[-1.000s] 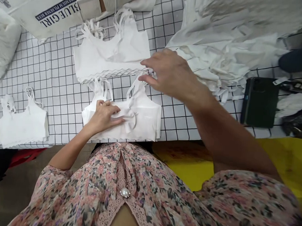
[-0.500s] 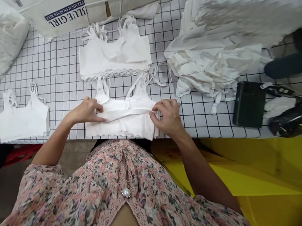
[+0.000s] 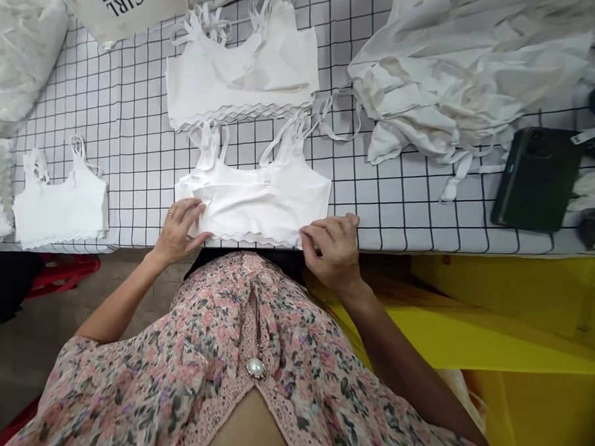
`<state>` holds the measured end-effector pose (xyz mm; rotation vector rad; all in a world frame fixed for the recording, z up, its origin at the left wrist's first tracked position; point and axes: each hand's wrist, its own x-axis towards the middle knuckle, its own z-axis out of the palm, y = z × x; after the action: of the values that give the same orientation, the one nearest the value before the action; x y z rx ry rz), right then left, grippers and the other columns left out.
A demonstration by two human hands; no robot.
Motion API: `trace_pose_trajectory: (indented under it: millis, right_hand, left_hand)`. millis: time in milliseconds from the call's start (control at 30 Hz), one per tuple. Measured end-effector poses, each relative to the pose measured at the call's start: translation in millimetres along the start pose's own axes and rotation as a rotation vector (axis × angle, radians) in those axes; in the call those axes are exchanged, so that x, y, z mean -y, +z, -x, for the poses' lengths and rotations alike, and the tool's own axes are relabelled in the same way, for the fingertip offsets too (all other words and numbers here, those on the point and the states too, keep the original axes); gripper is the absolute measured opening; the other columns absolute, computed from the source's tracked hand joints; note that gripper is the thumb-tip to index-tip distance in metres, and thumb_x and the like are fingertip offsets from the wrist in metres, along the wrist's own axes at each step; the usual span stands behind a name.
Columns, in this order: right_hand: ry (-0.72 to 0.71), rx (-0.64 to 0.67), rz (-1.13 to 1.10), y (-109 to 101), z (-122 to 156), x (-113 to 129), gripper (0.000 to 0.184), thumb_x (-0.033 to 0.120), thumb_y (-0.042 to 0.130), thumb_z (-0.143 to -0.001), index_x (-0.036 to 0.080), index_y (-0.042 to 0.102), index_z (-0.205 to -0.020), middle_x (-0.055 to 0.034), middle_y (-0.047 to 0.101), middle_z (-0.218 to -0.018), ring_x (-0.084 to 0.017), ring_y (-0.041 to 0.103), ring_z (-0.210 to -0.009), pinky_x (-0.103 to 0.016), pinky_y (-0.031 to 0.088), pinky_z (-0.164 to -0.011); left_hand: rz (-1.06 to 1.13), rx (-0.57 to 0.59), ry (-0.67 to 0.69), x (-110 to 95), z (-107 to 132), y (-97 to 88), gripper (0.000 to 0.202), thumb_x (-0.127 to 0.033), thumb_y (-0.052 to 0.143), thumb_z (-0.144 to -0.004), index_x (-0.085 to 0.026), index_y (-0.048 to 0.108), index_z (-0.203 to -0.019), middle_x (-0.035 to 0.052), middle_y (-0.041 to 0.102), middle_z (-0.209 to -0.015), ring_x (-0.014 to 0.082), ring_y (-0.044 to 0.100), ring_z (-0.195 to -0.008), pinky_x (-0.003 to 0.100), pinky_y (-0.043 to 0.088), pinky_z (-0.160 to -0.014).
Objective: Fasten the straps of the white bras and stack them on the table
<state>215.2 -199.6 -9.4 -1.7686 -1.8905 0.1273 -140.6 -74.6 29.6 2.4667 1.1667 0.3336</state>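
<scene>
A white crop top with thin straps lies flat at the near edge of the grid-patterned table. My left hand pinches its lower left corner. At the lower right corner of the hem my right hand grips the fabric, fingers curled. Just behind it sits a neat stack of the same white tops.
A loose heap of white garments fills the back right. A dark phone lies right of it. A small pile of tops is at the left, white bundles and a cardboard box behind. A yellow bin stands below the table edge.
My right hand came back from the heap to the near top. Both hands slid down from its middle to the bottom hem corners, and the top now lies flat and smooth.
</scene>
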Motion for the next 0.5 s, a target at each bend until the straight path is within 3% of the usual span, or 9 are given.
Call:
trace_pose_trajectory:
  millis: [100,167,267,367,433,500]
  right_hand:
    - [-0.026,-0.093,0.047,0.1,4.5,-11.6,0.014,0.020,0.056,-0.103,0.023,0.065,-0.092,-0.0111,0.071,-0.096,-0.032,0.065,-0.102,-0.058,0.048,-0.107]
    - [-0.018,-0.103,0.075,0.7,3.9,-13.6,0.009,0.026,0.059,-0.102,0.022,0.063,-0.096,-0.0124,0.070,-0.097,-0.032,0.063,-0.101,-0.054,0.050,-0.100]
    - [0.119,-0.051,0.138,3.4,1.8,-9.3,0.017,0.037,0.059,-0.101,0.020,0.064,-0.100,-0.0144,0.068,-0.098,-0.035,0.060,-0.101,-0.057,0.049,-0.099]
    - [0.251,-0.022,0.176,8.0,-6.4,1.2,0.019,0.031,0.051,-0.100,0.020,0.065,-0.095,-0.0163,0.068,-0.097,-0.038,0.061,-0.104,-0.063,0.048,-0.102]
    - [0.241,-0.036,0.158,14.0,-17.8,15.6,0.027,0.028,0.046,-0.104,0.017,0.071,-0.106,-0.0202,0.073,-0.113,-0.040,0.064,-0.117,-0.067,0.045,-0.114]
    - [0.152,-0.006,0.124,23.3,-30.9,35.5,0.044,0.032,0.041,-0.110,0.014,0.068,-0.139,-0.0232,0.068,-0.147,-0.041,0.057,-0.144,-0.071,0.032,-0.129]
  left_hand:
    - [-0.013,-0.024,0.084,9.3,8.1,1.8,0.054,-0.052,0.066,-0.105,-0.022,0.063,-0.149,0.0205,0.063,-0.159,0.0366,0.054,-0.157,0.061,0.043,-0.133]
    - [-0.027,-0.095,0.130,13.8,10.3,2.1,0.049,-0.047,0.065,-0.107,-0.021,0.062,-0.149,0.0202,0.065,-0.157,0.0354,0.056,-0.156,0.061,0.046,-0.132]
    - [-0.053,-0.176,0.170,18.3,12.7,4.3,0.041,-0.039,0.059,-0.111,-0.021,0.064,-0.147,0.0176,0.070,-0.151,0.0332,0.063,-0.149,0.060,0.051,-0.129]
    - [-0.057,-0.241,0.211,19.6,12.9,9.1,0.039,-0.035,0.062,-0.111,-0.021,0.065,-0.147,0.0169,0.070,-0.151,0.0320,0.065,-0.148,0.057,0.056,-0.125]
    - [-0.051,-0.300,0.206,16.5,9.1,15.6,0.041,-0.033,0.061,-0.112,-0.022,0.062,-0.151,0.0166,0.068,-0.154,0.0301,0.064,-0.149,0.055,0.056,-0.126]
    - [-0.052,-0.287,0.193,10.2,2.1,25.9,0.047,-0.032,0.053,-0.115,-0.024,0.053,-0.161,0.0157,0.064,-0.160,0.0280,0.060,-0.155,0.056,0.049,-0.133]
